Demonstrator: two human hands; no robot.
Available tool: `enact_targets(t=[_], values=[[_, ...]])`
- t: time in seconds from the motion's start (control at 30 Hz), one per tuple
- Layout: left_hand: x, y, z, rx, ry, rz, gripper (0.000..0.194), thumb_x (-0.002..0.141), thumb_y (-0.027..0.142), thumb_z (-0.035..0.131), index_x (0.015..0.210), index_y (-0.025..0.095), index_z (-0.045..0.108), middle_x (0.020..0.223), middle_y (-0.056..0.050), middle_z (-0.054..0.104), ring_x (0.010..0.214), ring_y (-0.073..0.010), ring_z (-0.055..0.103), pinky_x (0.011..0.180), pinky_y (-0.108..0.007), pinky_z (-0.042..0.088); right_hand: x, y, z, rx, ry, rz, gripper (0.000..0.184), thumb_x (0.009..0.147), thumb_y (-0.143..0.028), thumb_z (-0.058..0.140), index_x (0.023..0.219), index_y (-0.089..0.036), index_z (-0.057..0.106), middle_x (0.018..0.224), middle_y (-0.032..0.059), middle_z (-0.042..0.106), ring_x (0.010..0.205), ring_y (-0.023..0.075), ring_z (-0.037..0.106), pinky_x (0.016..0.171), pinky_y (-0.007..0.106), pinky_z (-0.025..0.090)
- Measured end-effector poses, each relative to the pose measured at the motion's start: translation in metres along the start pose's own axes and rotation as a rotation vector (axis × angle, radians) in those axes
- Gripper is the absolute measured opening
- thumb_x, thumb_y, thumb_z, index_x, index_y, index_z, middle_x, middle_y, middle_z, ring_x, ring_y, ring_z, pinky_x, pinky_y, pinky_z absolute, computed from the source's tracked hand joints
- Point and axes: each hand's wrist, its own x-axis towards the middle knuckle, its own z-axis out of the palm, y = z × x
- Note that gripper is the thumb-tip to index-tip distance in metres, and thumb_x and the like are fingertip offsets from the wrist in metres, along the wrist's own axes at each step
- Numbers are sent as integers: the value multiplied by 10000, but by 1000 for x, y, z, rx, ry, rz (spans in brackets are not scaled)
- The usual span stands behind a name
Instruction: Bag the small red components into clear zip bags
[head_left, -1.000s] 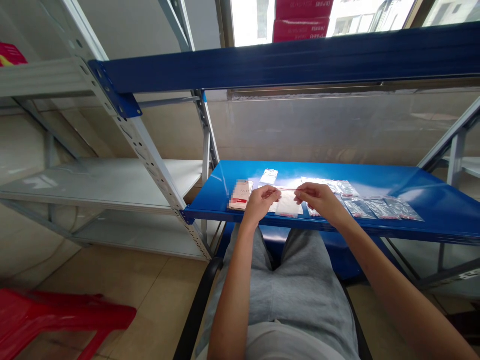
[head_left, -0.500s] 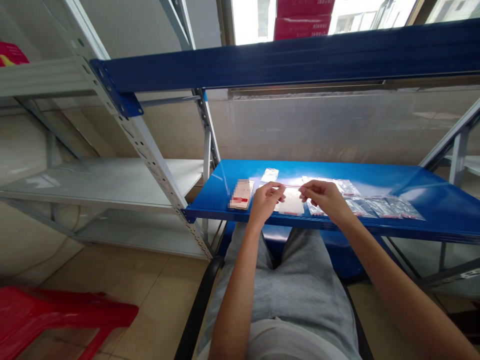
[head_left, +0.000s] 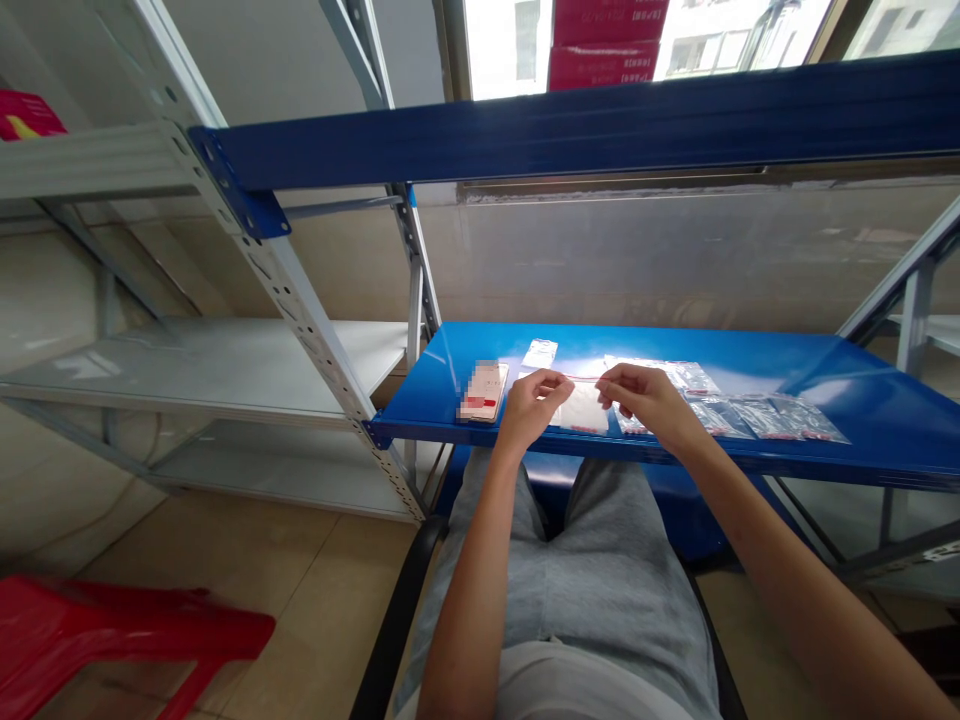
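Note:
My left hand (head_left: 535, 402) and my right hand (head_left: 637, 398) pinch the two ends of the red top edge of a small clear zip bag (head_left: 583, 379), above the front part of the blue shelf (head_left: 757, 365). Below the bag, between my hands, lies a pale flat sheet or packet (head_left: 584, 411); whether it is inside the bag I cannot tell. Several clear zip bags (head_left: 765, 414) with red edges lie flat to the right of my right hand. Left of my left hand is a stack of beige cards (head_left: 486, 391), partly blurred out. Behind it lies a small white packet (head_left: 540, 353).
A dark blue beam (head_left: 525, 140) crosses above the shelf. Grey uprights (head_left: 300, 310) and a white rack (head_left: 225, 360) stand at left. On the floor is a red plastic stool (head_left: 127, 630). Red boxes (head_left: 606, 50) stand by the window.
Both hands keep their pinch on the bag's edge and have shifted only slightly. The bag's red edge sits a little lower. The view has tilted up slightly.

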Motion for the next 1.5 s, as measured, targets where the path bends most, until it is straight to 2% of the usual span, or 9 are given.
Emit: enact_targets(t=[0.13,0.3,0.43,0.67,0.83,0.97,1.17,1.3,1.5], values=[[-1,2,1,-53,-55,-27,255,857,404,722,923,168,791,916,-92,783,889,-224,720,805,-326,556,-2,-2,1,25,-63,-8,338,842,-517,694,862,-179,695,714,48,706,572,139,565,502,258,403],[0,-1,4,-54,-21,0,236,846,388,732,898,170,807,902,-87,790,896,-227,723,820,-332,553,-3,-3,8,18,-96,15,363,857,-533,685,919,-175,692,733,48,704,569,135,566,477,242,384],[0,-4,5,-53,-13,12,251,835,404,746,904,172,811,904,-83,793,884,-228,722,804,-326,551,-1,3,11,19,-57,-21,347,875,-520,676,878,-173,693,706,43,692,559,131,548,490,250,380],[0,3,3,-14,-89,24,242,834,399,764,941,188,810,950,-69,796,911,-222,721,809,-306,542,-1,2,9,-22,-22,-125,279,865,-456,689,792,-187,687,734,49,709,669,176,642,631,299,495],[1,0,5,12,-90,33,231,860,399,734,890,181,805,900,-66,790,862,-207,716,770,-294,534,-3,-3,11,-40,-74,-56,273,860,-440,668,805,-174,698,715,50,715,618,165,629,582,287,476],[1,-2,7,21,-48,23,197,856,365,731,851,179,797,826,-58,782,799,-198,715,732,-291,534,-2,-4,9,-36,-72,-23,273,844,-433,676,826,-165,724,709,54,728,592,162,624,557,281,460],[0,-1,13,44,21,30,201,835,382,756,839,187,804,787,-52,779,771,-202,718,715,-295,534,0,-2,4,-90,-29,-41,277,839,-439,689,784,-176,756,712,70,751,671,206,683,613,305,483],[1,-5,18,-94,-16,-13,240,830,386,768,938,176,811,889,-73,797,795,-210,745,748,-305,557,1,-1,-3,-89,29,-36,284,835,-449,703,782,-175,758,714,75,755,665,212,688,612,313,486],[1,-5,16,-142,-1,-52,247,874,378,719,911,143,786,802,-86,778,751,-204,750,745,-305,572,4,5,-20,56,94,67,343,802,-501,754,875,-166,756,803,103,777,699,208,703,516,268,399]])
